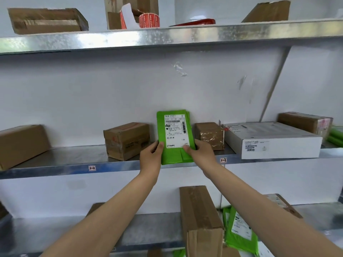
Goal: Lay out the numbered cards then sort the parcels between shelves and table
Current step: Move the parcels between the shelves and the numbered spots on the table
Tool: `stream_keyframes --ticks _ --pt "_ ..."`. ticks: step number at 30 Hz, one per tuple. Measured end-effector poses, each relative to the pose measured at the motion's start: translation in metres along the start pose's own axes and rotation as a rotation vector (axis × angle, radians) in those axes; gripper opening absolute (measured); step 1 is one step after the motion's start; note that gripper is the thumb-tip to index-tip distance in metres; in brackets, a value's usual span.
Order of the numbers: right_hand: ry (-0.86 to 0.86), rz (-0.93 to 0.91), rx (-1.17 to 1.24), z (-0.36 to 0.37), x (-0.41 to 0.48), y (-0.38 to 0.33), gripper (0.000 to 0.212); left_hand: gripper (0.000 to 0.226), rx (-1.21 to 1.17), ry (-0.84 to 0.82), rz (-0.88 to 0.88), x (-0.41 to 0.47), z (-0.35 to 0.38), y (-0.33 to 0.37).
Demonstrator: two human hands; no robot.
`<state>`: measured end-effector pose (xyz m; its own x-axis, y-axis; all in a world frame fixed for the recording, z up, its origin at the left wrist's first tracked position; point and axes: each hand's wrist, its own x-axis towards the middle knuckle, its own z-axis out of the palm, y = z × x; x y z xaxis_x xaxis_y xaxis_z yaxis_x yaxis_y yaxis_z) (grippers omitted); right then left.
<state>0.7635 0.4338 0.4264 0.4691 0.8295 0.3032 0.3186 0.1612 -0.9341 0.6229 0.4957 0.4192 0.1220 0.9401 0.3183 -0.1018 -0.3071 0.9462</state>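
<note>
Both my hands are up at the middle shelf [55, 165], holding one green parcel [173, 137] upright, label side facing me. My left hand [151, 156] grips its lower left edge: thumb curled onto the front face, the other fingers wrapped behind, out of sight. My right hand [199, 152] grips the lower right edge the same way, thumb pressed on the bottom corner of the white shipping label [175, 131], rest of the fingers hidden behind the bag. The parcel stands between a brown box [126, 140] on its left and a small taped box [210, 135] on its right; its bottom end hangs in front of the shelf lip, can't tell if it touches the shelf surface. Card marked 1-2 [92, 168] and card marked 1-3 [223, 160] are stuck on the shelf's front edge. White flat box [274, 140] sits further right. On the lower shelf: a long brown box [200, 216], with another green parcel [239, 229] just beside it.
</note>
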Motion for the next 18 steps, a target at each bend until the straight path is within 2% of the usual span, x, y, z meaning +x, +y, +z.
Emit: stream_keyframes --ticks 3,7,13,18 --pt "0.003 -0.094 0.054 -0.004 -0.028 -0.003 0.036 0.031 -0.171 -0.021 0.045 -0.026 -0.010 0.012" --pt "0.008 -0.160 0.040 0.001 -0.072 0.008 0.042 0.034 -0.209 0.033 0.072 -0.069 -0.032 -0.002" --pt "-0.063 -0.078 0.045 0.035 -0.139 0.057 0.049 0.036 -0.199 0.123 -0.049 -0.133 -0.073 -0.059" --pt "-0.185 0.035 0.050 0.059 -0.182 0.081 0.039 0.031 -0.180 0.286 -0.136 -0.176 -0.107 -0.081"
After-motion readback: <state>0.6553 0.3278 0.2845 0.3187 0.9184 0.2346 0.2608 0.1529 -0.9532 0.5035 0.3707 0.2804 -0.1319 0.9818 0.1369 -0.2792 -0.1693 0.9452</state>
